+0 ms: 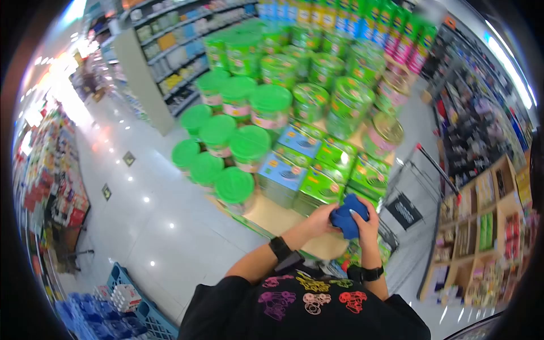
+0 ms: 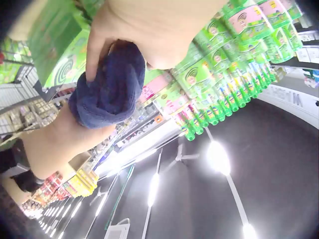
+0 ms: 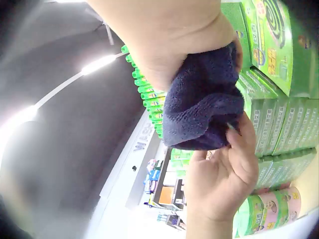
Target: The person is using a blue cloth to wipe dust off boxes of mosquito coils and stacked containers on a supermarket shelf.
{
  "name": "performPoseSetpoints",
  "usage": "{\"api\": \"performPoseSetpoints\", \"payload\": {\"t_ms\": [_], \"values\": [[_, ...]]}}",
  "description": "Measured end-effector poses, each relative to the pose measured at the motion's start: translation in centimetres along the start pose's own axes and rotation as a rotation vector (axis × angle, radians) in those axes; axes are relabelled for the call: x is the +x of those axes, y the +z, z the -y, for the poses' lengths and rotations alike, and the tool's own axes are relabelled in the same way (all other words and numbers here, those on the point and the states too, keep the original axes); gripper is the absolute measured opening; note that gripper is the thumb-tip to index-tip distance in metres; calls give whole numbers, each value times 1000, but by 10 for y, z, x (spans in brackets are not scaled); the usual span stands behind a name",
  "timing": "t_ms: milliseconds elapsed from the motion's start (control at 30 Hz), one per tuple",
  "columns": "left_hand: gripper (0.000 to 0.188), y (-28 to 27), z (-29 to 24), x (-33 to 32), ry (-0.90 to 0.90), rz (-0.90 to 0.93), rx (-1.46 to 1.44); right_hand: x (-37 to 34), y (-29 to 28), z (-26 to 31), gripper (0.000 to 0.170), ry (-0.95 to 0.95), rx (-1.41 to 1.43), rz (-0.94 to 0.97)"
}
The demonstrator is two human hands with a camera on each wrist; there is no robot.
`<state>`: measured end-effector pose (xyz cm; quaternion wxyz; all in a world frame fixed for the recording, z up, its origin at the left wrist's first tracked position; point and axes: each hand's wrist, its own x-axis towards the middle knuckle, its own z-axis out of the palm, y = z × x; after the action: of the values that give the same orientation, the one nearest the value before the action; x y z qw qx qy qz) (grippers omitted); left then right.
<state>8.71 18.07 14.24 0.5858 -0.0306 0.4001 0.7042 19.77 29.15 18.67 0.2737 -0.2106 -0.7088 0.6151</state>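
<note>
A crumpled dark blue cloth [image 1: 350, 217] is held between both hands in front of the chest, over the near edge of the display. My left hand [image 1: 322, 221] grips its left side, and my right hand [image 1: 368, 222] pinches it from the right with the thumb on top. In the left wrist view the cloth [image 2: 110, 87] hangs folded under the left hand [image 2: 144, 30]. The right wrist view shows the cloth [image 3: 204, 99] bunched, with the right hand [image 3: 164, 35] above and the left hand [image 3: 222, 174] touching its lower edge.
Green-lidded tubs [image 1: 234, 184] and green and blue boxes [image 1: 322, 182] stack on the display just beyond the hands. A shopping cart [image 1: 405, 209] stands at the right, near wooden shelves [image 1: 473, 226]. Blue crates [image 1: 150, 317] sit at the lower left.
</note>
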Motion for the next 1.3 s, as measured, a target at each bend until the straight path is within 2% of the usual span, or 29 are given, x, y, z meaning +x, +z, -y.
{"api": "performPoseSetpoints", "payload": {"t_ms": [33,100,133,167,200,300,433,633,733,833,867,967,1067,1167,1300], "values": [[39,-18,-1,1,71,28,170,10,1,-22,42,-45,-63,-29],[45,-50,2,7,161,-118,317,30,2,-63,36,-75,-102,-42],[46,-61,6,10,168,-268,264,36,4,-61,33,4,-104,-23],[48,-66,4,10,188,-341,237,47,1,-78,31,-20,-258,-34],[46,-70,0,7,174,-370,178,55,3,-78,25,52,-277,-37],[46,-80,-9,12,186,-300,-6,71,6,-68,23,407,61,121],[46,-88,-17,32,206,-181,-73,81,15,-66,25,394,99,180],[49,-58,-21,22,248,-476,-5,88,9,-61,34,431,-81,255],[56,-65,-18,28,169,-382,37,92,8,-63,38,438,-177,363],[63,-70,-19,38,235,-477,269,86,13,-53,36,294,-447,344],[61,-73,-18,41,282,-486,367,81,16,-41,36,301,-457,350],[56,-83,-13,50,408,-506,671,89,14,-59,39,234,-593,353],[52,-73,-11,41,471,-560,696,97,10,-76,42,131,-737,366],[49,-67,-8,41,525,-602,643,91,12,-59,47,90,-747,367],[46,-42,-17,18,660,-750,799,90,5,-67,48,81,-740,374]]}}
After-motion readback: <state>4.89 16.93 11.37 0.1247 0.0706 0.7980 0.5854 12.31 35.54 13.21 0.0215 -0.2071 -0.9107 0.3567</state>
